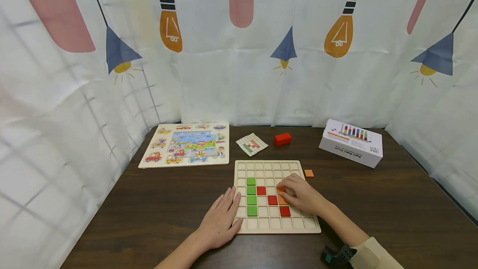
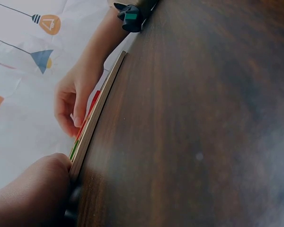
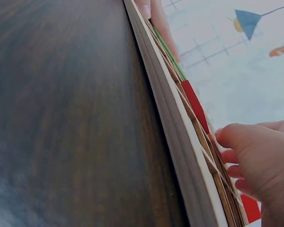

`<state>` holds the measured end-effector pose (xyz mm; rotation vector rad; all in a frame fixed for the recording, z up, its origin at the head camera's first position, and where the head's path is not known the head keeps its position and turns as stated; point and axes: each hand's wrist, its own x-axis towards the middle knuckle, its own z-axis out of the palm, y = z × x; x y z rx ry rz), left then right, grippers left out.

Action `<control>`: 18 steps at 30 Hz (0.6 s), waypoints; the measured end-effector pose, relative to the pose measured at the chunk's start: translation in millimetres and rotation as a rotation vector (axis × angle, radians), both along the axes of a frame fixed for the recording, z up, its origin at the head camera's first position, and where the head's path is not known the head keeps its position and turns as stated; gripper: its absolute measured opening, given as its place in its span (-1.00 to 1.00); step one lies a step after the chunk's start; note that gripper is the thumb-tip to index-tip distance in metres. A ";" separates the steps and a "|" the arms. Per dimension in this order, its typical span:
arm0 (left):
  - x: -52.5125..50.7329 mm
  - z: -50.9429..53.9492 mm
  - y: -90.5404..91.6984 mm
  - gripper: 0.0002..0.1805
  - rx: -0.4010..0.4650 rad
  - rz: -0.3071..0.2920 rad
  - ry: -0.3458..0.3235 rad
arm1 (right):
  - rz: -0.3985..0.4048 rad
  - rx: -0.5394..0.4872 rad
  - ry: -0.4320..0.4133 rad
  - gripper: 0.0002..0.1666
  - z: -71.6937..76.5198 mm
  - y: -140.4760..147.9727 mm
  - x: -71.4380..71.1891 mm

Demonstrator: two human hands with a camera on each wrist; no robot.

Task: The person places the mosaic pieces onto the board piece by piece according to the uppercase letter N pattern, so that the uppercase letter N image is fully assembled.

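Note:
A wooden grid board (image 1: pixel 263 225) lies on the table with a column of green square tiles (image 1: pixel 252 190), three red tiles (image 1: pixel 285 211) stepping down diagonally, and orange tiles (image 1: pixel 284 200) at the right. My left hand (image 1: pixel 221 223) rests flat on the board's left edge, fingers straight. Over the right part of the board, my right hand (image 1: pixel 302 194) has its thumb and fingers bent around an orange tile (image 1: pixel 280 189) at the grid; the fingers partly hide it. In the right wrist view, the fingertips are close to the board's surface. One loose orange tile (image 1: pixel 308 173) lies just right of the board.
Behind the board are a small pattern card (image 1: pixel 252 144) and a red block (image 1: pixel 282 139). A picture puzzle board (image 1: pixel 186 144) lies at the back left, and a white box (image 1: pixel 351 142) at the back right. A printed curtain (image 1: pixel 239 74) hangs behind the dark table (image 1: pixel 157 206).

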<state>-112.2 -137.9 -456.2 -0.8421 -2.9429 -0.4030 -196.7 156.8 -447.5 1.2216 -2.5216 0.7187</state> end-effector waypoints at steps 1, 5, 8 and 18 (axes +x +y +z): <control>0.0 0.1 0.0 -0.29 0.000 -0.001 0.001 | -0.002 0.001 -0.003 -0.78 0.6 0.2 0.1; -0.2 0.3 0.1 -0.29 0.000 -0.006 0.003 | -0.012 0.000 0.000 -0.77 3.5 2.1 -0.4; -0.4 0.3 0.0 -0.29 -0.001 -0.009 0.004 | -0.024 -0.007 0.020 -0.75 6.0 5.1 -1.8; -0.5 0.2 -0.5 -0.29 0.004 -0.009 0.007 | -0.069 -0.016 0.090 -0.73 11.1 19.5 -6.0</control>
